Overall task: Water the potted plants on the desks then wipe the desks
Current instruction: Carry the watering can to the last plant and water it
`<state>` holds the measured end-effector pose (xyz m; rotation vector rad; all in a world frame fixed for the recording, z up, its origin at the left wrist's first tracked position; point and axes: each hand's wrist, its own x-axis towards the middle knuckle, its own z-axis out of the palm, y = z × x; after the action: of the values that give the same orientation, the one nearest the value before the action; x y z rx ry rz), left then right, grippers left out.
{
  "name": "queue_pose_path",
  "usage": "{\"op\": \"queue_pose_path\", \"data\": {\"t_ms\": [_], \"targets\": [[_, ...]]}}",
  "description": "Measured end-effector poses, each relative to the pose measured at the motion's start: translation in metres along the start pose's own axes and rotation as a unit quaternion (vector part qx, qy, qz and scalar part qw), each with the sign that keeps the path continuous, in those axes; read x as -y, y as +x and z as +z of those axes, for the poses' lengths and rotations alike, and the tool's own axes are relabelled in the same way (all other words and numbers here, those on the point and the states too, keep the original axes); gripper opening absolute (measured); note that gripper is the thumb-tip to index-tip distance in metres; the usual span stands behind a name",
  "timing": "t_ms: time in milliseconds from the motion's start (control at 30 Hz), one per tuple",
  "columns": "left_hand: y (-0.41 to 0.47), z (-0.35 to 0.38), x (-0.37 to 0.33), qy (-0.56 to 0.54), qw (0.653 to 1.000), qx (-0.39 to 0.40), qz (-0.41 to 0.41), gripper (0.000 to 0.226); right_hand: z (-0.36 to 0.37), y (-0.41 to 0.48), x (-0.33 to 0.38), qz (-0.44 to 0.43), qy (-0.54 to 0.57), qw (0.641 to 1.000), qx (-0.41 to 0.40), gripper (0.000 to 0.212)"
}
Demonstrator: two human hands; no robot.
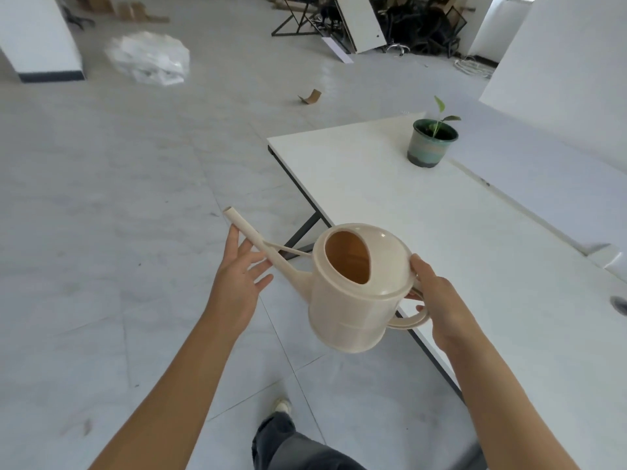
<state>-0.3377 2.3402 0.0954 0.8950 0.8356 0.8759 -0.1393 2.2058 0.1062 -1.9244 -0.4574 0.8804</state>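
A cream plastic watering can (353, 310) hangs in the air just left of the white desk (441, 232), its long spout pointing up and to the left. My right hand (441, 303) grips its handle. My left hand (237, 276) is under the spout with fingers spread, touching it lightly. A small green plant in a green glazed pot (429, 144) stands near the desk's far corner, well beyond the can.
A second white desk surface (543, 184) adjoins the first on the right, with a round cable hole (619, 303) near the edge. The tiled floor holds a clear plastic heap (149, 59), a cardboard scrap (310, 96) and stacked furniture (390, 25) far back.
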Motion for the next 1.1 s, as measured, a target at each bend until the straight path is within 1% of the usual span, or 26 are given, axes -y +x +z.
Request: {"op": "queue_pose_path", "data": {"t_ms": [100, 267, 400, 467, 600, 733, 800, 967, 1100], "targets": [[0.045, 0.0, -0.014, -0.005, 1.0, 0.001, 0.008, 0.059, 0.018, 0.037, 0.021, -0.007, 0.015, 1.0, 0.002, 0.049], [0.117, -0.005, -0.042, -0.014, 1.0, 0.003, 0.013, 0.063, 0.054, 0.094, 0.064, -0.004, 0.042, 0.999, -0.018, 0.044], [0.173, -0.006, -0.057, -0.029, 1.0, -0.006, 0.007, 0.063, 0.077, 0.133, 0.089, 0.003, 0.044, 0.999, -0.018, 0.055], [0.201, -0.007, -0.064, -0.03, 1.0, 0.007, 0.005, 0.065, 0.087, 0.151, 0.1, 0.005, 0.045, 0.999, -0.026, 0.057], [0.261, -0.012, -0.075, -0.018, 0.998, 0.056, -0.005, 0.065, 0.107, 0.184, 0.121, 0.009, 0.06, 0.996, -0.065, 0.055], [0.322, -0.008, -0.088, -0.019, 0.992, 0.123, -0.027, 0.059, 0.127, 0.21, 0.138, 0.029, 0.09, 0.986, -0.138, 0.05], [0.35, -0.004, -0.097, -0.021, 0.985, 0.165, -0.04, 0.056, 0.138, 0.218, 0.148, 0.038, 0.102, 0.978, -0.176, 0.048], [0.411, 0.014, -0.1, -0.045, 0.966, 0.236, -0.098, 0.061, 0.159, 0.231, 0.167, 0.067, 0.143, 0.953, -0.258, 0.049], [0.44, 0.035, -0.083, -0.012, 0.944, 0.302, -0.134, 0.05, 0.164, 0.238, 0.166, 0.097, 0.162, 0.933, -0.307, 0.05]]}}
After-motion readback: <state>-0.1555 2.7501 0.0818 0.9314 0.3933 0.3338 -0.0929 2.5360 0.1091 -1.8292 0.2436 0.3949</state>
